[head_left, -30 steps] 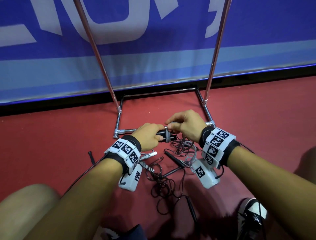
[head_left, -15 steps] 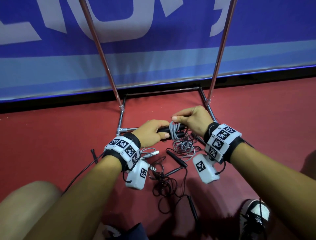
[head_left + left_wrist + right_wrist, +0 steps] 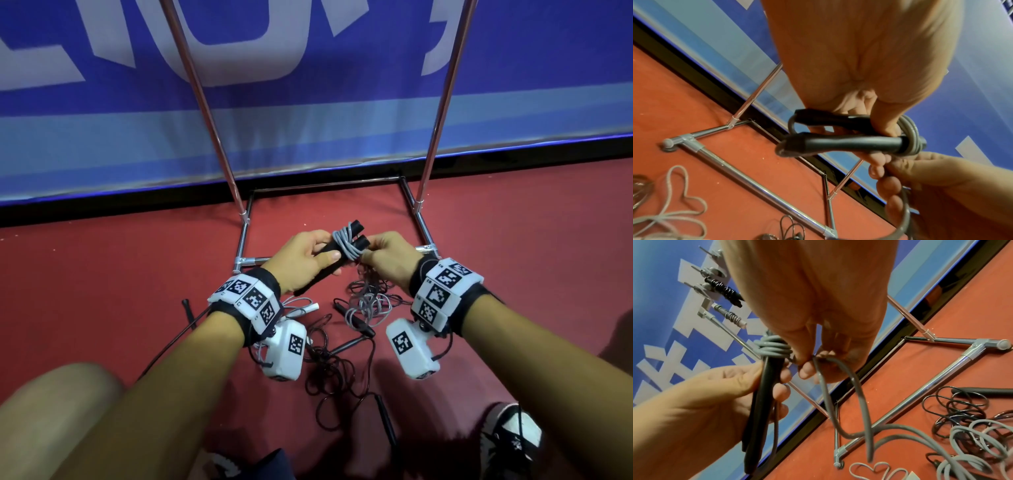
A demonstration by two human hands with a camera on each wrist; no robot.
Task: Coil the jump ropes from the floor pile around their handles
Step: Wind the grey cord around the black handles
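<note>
Seen from the head camera, a person crouched on a red floor (image 3: 102, 274) holds a pair of black handles (image 3: 356, 240) together above a tangle of ropes, the left hand (image 3: 301, 257) wrapped around the handles' near ends while the right hand (image 3: 387, 257) pinches the grey rope (image 3: 346, 245) that already circles the handles' far ends in several turns. More grey rope hangs loose to the floor, beside a pile of thin black ropes (image 3: 329, 370) and a spare black handle (image 3: 352, 320), just in front of a metal rack's base (image 3: 246, 262) and a blue banner (image 3: 308, 120). From the left wrist, the two handles (image 3: 838, 141) lie side by side in curled fingers (image 3: 885, 123), with the grey turns (image 3: 912, 134) bunched at one end. From the right wrist, thumb and fingertips (image 3: 807, 371) nip the rope (image 3: 838, 394) just below the coil (image 3: 774, 348), the slack trailing down to loops on the floor; two already wound ropes (image 3: 725, 290) hang on pegs in the far left background. The rope looks light, limp and smooth, likely to spring loose unless kept taut, so the best hold is close to the coil, with the stiff handles gripped firmly near their middle.
</note>
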